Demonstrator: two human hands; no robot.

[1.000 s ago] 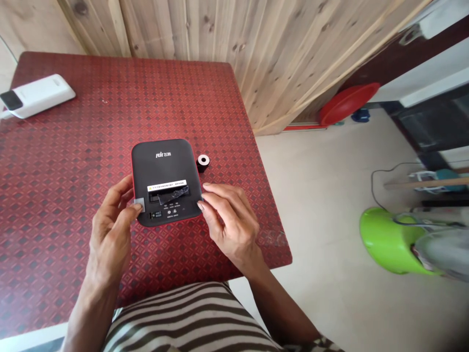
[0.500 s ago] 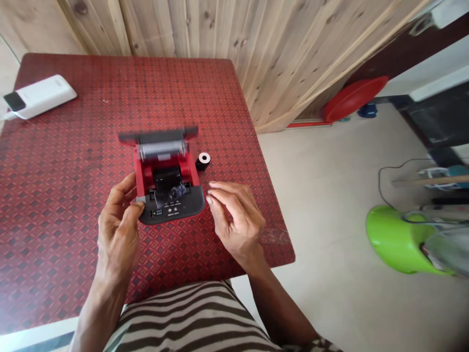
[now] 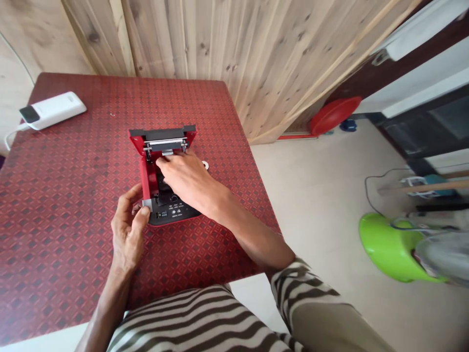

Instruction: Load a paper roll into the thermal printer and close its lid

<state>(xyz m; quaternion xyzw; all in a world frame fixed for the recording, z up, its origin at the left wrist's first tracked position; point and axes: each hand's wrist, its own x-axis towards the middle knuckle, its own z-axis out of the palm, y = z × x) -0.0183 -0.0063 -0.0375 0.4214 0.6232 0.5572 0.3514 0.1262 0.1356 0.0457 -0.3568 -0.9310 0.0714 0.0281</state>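
A small black and red printer [image 3: 172,212] sits in the middle of the red patterned table [image 3: 73,195] with its lid [image 3: 162,133] swung up and back. My left hand [image 3: 128,230] grips the printer's front left corner, thumb on a grey side button. My right hand [image 3: 185,178] reaches into the open red bay, fingers curled down inside; what they touch is hidden. A small black roll core with a white end [image 3: 206,165] lies just right of the printer, mostly hidden behind my right hand.
A white power bank [image 3: 53,110] with a cable lies at the table's far left. Wooden planks line the wall behind. On the floor to the right are a green plastic basin [image 3: 388,247], a red basin [image 3: 331,115] and a loose cable.
The printer's lid went from shut to fully open. My right hand left the printer's right side and moved into the open bay. My left hand stayed on the corner.
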